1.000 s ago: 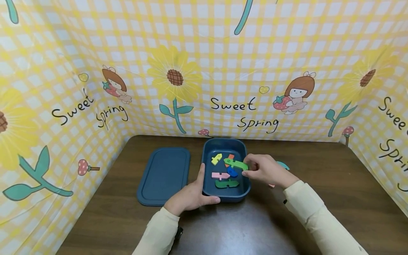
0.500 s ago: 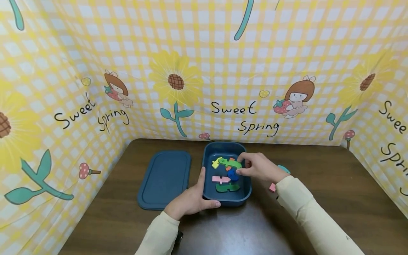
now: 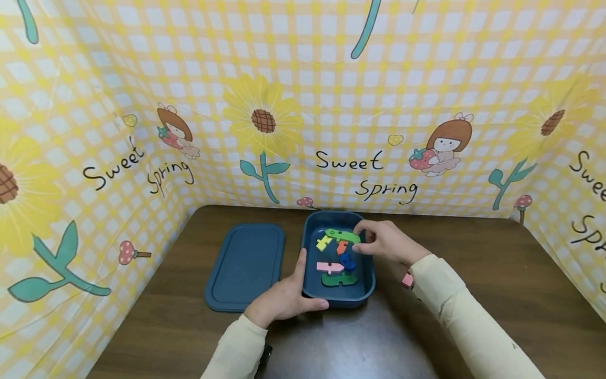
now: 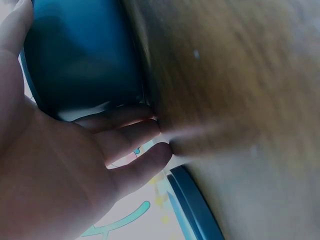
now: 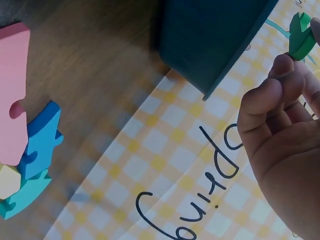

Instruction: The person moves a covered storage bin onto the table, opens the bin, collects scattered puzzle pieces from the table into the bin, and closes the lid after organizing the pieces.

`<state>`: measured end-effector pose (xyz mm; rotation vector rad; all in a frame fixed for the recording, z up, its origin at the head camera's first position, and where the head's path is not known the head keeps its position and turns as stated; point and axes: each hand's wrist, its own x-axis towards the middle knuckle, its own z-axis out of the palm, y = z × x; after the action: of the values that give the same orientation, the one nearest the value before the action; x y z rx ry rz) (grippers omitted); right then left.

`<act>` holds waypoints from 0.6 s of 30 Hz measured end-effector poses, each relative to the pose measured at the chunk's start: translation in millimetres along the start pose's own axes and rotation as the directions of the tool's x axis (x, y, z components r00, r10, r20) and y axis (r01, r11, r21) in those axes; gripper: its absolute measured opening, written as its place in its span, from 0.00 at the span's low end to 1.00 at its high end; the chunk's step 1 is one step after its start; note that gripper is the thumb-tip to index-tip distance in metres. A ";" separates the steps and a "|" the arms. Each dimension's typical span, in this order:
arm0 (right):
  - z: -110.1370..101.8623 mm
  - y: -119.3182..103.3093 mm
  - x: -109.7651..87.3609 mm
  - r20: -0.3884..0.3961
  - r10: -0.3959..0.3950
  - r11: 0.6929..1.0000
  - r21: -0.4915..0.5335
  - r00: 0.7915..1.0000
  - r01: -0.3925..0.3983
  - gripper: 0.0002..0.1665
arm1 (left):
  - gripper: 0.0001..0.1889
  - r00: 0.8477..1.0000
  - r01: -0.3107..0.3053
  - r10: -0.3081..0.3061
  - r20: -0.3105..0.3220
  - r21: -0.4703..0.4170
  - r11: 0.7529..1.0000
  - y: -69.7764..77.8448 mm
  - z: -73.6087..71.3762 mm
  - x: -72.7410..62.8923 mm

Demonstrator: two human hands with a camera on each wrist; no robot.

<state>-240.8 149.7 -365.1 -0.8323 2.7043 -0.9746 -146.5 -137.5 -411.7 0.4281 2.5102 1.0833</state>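
A dark blue rectangular box (image 3: pixel 310 223) stands on the table, with several flat notched puzzle pieces inside. My left hand (image 3: pixel 284 295) rests against its left wall, fingers straight along the side and thumb at the front corner. Between thumb and fingertips my right hand (image 3: pixel 393 243) pinches one end of a light green puzzle piece (image 3: pixel 337 234), over the far part of the box. Below that piece lie a yellow piece (image 3: pixel 324 242), an orange piece (image 3: pixel 342 247), a blue piece (image 3: pixel 347 261), a pink piece (image 3: pixel 329 267) and a dark green piece (image 3: pixel 340 280).
Left of the box lies its flat dark blue lid (image 3: pixel 246 266). More pieces lie on the table under the right forearm: a large pink one (image 5: pixel 12 90), a blue one (image 5: pixel 42 140) and a teal one (image 5: pixel 30 195). A yellow checked cloth (image 3: pixel 350 105) encloses the table.
My right hand has carried the light green piece inward from the box's right side, then toward its far end. The left hand keeps its place at the box wall.
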 end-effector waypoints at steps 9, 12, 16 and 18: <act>11.4 3.7 11.6 0.048 -0.023 0.999 -0.035 0.999 0.025 0.17 | 0.67 1.000 -0.004 0.004 -0.001 0.004 1.000 -0.9 0.2 0.8; 14.0 2.0 13.2 0.047 -0.026 0.999 -0.042 0.999 0.028 0.16 | 0.67 1.000 -0.001 0.001 0.003 0.011 1.000 -0.2 0.1 0.7; 15.9 -1.7 15.4 0.043 -0.041 0.998 -0.048 0.998 0.043 0.15 | 0.67 1.000 0.004 -0.004 0.005 0.018 1.000 -0.2 -0.4 0.2; 16.9 -3.1 16.9 0.045 -0.046 0.998 -0.043 0.998 0.048 0.15 | 0.67 1.000 0.009 -0.009 0.005 0.019 1.000 -0.4 -0.7 -0.3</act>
<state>-248.2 129.2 -375.6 -0.9181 2.6901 -0.8979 -146.6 -138.3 -411.5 0.4243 2.5179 1.0542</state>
